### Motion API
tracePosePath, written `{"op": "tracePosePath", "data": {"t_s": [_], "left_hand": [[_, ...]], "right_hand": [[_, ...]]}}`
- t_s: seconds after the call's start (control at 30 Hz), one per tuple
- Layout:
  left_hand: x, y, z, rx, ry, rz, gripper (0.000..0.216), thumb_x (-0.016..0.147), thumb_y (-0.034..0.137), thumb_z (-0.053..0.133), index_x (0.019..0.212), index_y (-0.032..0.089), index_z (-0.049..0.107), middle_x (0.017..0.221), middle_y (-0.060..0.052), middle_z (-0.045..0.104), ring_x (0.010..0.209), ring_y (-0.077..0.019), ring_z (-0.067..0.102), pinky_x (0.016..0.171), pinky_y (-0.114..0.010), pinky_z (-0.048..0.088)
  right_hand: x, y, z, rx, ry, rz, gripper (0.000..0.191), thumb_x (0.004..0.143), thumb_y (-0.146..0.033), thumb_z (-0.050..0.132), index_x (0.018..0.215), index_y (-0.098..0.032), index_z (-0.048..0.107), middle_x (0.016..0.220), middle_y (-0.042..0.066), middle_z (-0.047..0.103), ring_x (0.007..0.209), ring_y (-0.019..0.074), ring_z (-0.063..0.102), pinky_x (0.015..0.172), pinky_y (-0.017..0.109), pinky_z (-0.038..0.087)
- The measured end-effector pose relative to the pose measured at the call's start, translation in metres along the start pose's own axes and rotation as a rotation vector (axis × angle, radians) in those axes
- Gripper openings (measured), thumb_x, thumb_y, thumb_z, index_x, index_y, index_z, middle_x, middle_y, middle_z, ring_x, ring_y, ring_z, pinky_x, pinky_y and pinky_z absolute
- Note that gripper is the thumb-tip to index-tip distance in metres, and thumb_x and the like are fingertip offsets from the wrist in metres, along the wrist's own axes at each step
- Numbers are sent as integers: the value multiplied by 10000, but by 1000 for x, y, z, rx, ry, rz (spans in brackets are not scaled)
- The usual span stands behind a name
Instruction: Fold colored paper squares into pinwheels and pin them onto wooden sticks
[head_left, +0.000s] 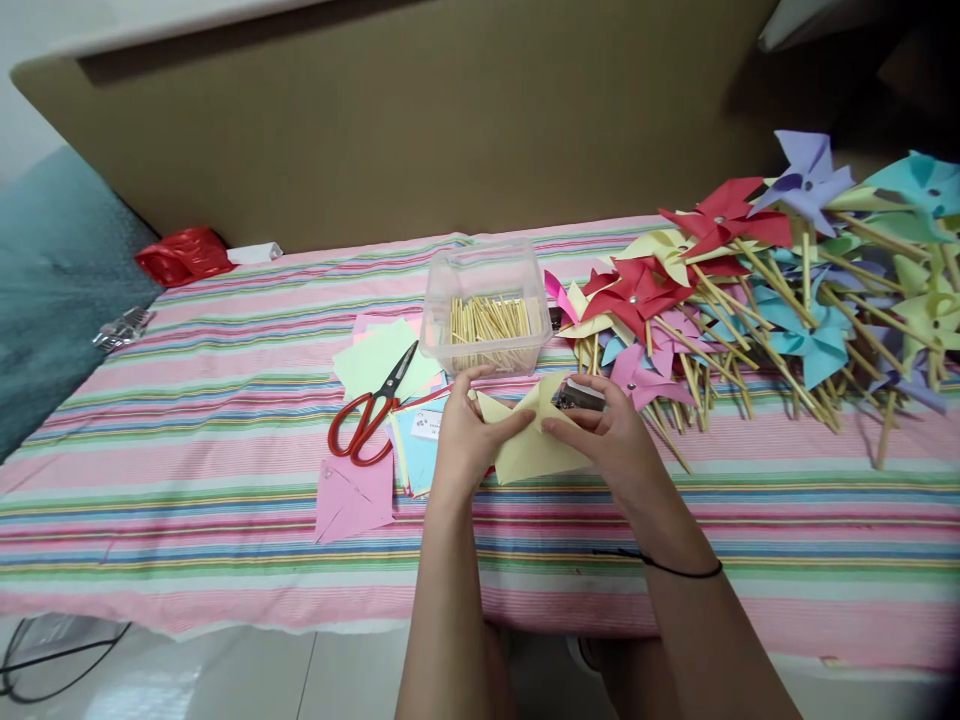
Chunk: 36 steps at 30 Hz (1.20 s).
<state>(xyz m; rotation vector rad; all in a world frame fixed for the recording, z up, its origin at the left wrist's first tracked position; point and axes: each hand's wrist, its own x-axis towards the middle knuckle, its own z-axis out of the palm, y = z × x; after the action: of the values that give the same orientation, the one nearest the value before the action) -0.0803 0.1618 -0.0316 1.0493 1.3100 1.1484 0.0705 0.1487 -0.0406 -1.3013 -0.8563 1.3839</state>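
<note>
A pale yellow sheet of paper (536,455), its upper corners bent toward the middle, is held up between both hands above the cloth. My left hand (476,435) grips its left side, thumb pressed near the centre. On the right side, my right hand (600,425) pinches the same paper between thumb and fingers. Just behind the right fingers shows a dark, shiny object (581,396), partly hidden; I cannot tell if it is touched. Left of my hands lie red-handled scissors (373,408) on coloured paper sheets (418,455), and a pink cut square (354,497).
A clear plastic box (486,300) with many thin wooden sticks stands behind my hands. Finished paper pinwheels (750,300) on sticks are heaped at the right. A red plastic bag (185,257) lies back left on the striped cloth (225,420). A brown board (420,120) stands behind.
</note>
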Motion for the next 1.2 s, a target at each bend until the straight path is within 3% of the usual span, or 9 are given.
{"op": "tracePosePath", "data": {"t_s": [0.3,0.53,1.2], "left_hand": [[0,4,1,-58,-54,-43,632,604,228,811,1152,241,496,674,9,669,548,-181,633,499,-288,509],[1,2,4,-82,-22,-38,648,570,228,824,1137,227,510,609,20,640,535,-192,629,497,-290,498],[0,5,2,-36,-6,-34,604,587,206,815,1121,223,533,603,40,607,488,-133,567,464,-243,470]], "right_hand": [[-1,-2,-2,-35,27,8,767,543,-352,864,1201,-221,492,769,26,746,752,242,725,668,348,581],[1,-1,0,-3,58,3,736,538,-344,864,1172,-225,510,745,18,746,723,233,723,652,341,580],[1,-1,-2,-48,25,6,771,554,-346,867,1216,-222,490,765,38,751,730,248,729,646,350,590]]}}
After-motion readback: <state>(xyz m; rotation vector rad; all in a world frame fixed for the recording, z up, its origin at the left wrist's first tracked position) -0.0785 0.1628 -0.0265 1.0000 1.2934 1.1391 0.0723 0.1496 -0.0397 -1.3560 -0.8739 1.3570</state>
